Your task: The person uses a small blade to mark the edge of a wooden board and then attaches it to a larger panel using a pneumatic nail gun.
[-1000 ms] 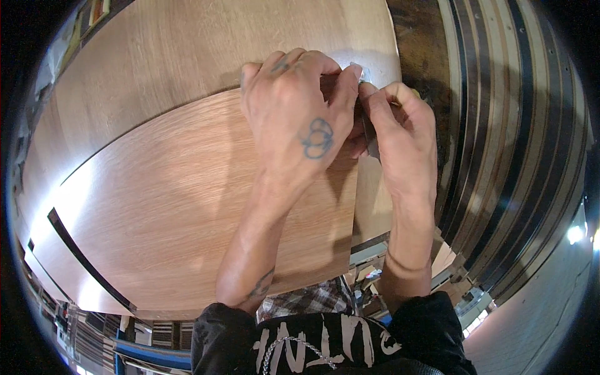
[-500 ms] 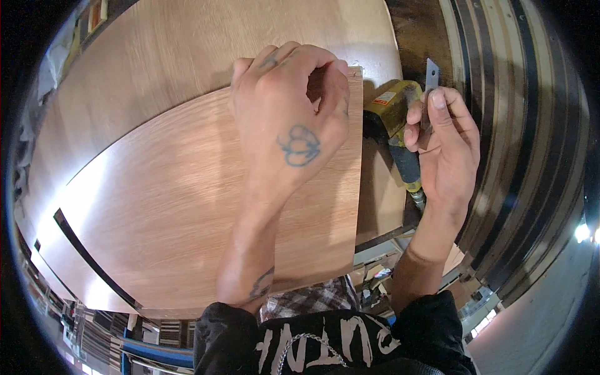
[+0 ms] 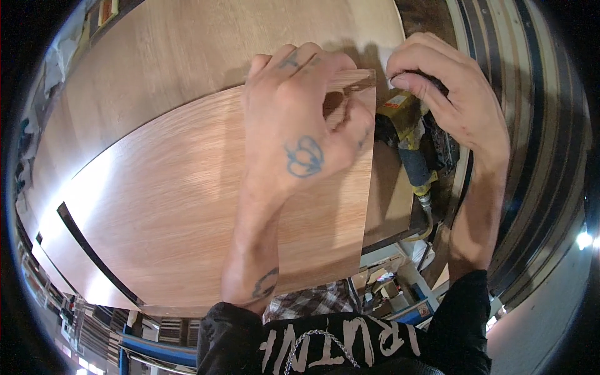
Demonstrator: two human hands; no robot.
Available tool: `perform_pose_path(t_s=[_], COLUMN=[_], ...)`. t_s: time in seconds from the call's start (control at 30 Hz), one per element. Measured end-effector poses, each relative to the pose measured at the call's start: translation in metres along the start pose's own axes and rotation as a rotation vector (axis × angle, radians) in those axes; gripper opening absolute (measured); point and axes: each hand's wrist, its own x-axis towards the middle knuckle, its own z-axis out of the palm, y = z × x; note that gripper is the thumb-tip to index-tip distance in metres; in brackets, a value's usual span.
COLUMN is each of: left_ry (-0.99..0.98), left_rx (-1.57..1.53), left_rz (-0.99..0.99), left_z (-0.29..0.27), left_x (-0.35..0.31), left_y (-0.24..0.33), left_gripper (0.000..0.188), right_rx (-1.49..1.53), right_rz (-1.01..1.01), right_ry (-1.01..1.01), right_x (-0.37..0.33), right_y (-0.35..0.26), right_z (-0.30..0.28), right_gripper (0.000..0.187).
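Under my left hand (image 3: 290, 119) lies a thin reddish-brown plywood sheet (image 3: 181, 187). That hand is closed at the sheet's far edge near the right corner, fingers curled over and thumb bent toward the right edge. My right hand (image 3: 447, 84) hovers just past the corner, palm turned down, thumb and forefinger pinched. A bare utility knife blade was in this pinch a moment earlier; the fingers now hide it. Below the right hand, a yellow and black air tool (image 3: 403, 125) with a hose fitting rests beside the sheet.
A larger pale wood board (image 3: 206, 37) lies beneath and beyond the sheet. On the right, long dark and light striped strips (image 3: 531, 125) run away from me. A dark slot (image 3: 94, 250) crosses on the left. Cluttered shelving (image 3: 400, 287) stands below the near edge.
My right hand has turned palm down and moved up and inward to the sheet's corner; the blade has gone out of sight. My left hand shifts slightly right in the picture, along with the sheet.
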Motion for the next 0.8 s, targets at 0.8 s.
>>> perform_pose_path(t_s=[0.8], left_ry=[0.135], left_rx=[0.014], left_rz=[0.124], left_z=[0.010], left_x=[-0.006], left_y=[-0.005], left_gripper=[0.025], right_rx=[-0.484], right_rz=[-0.344], right_ry=[0.034], right_x=[0.021], right_y=[-0.012], right_z=[-0.001], right_gripper=[0.024])
